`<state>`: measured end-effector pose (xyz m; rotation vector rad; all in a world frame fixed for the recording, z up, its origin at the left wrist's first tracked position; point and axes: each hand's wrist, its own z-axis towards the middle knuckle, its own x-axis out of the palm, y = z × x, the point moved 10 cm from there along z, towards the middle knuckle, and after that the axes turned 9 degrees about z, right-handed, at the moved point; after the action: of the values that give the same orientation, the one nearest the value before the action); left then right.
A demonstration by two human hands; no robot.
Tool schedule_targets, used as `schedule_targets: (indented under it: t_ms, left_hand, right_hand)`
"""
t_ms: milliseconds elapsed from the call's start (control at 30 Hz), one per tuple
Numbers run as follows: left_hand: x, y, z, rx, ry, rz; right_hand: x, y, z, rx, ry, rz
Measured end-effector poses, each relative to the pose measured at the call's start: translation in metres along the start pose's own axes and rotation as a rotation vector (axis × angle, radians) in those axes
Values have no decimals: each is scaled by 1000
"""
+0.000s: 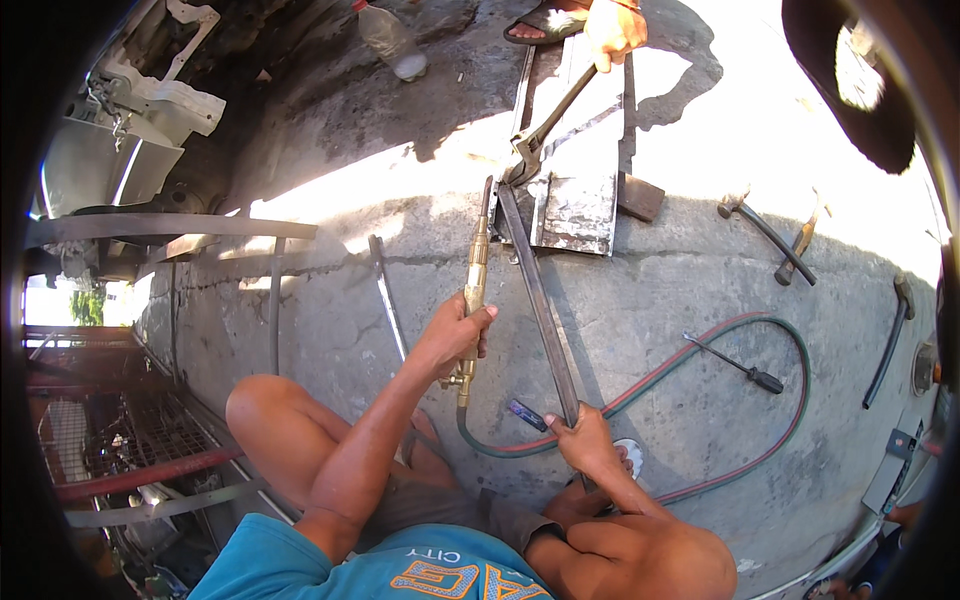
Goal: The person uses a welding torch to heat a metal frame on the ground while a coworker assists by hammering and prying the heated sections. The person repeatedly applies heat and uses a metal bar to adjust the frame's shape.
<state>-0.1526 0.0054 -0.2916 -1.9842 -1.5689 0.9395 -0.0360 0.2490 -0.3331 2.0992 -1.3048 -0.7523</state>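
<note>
My left hand [462, 335] is closed around a brass gas torch [478, 262], its tip pointing away from me beside the far end of a metal bar. No flame can be made out. Closed on the near end of that long, dark metal bar [540, 300] is my right hand [588, 440]. At the bar's far end sits the jaw of an adjustable wrench [560, 110], held by another person's hand [612, 35]. Under the wrench lies a flat metal channel [580, 205] on the concrete. A small purple object [527, 414] is near my right hand.
Red and green hoses [805, 370] loop on the right around a screwdriver [735, 365]. Several hammers [765, 238] lie farther right. A dark block [640, 197] touches the channel. A thin metal strip [386, 300], a plastic bottle [392, 42] and metal frames [170, 226] are leftward.
</note>
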Motion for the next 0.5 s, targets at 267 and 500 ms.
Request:
schedule_targets:
  t_ms: [267,500]
  left_hand:
    - [-4,10,11,-47,29,-49]
    - [-5,9,11,-77,24,-13]
  right_hand:
    - [4,9,-6,32,104,80]
    - [2,9,-5,-25,62,81]
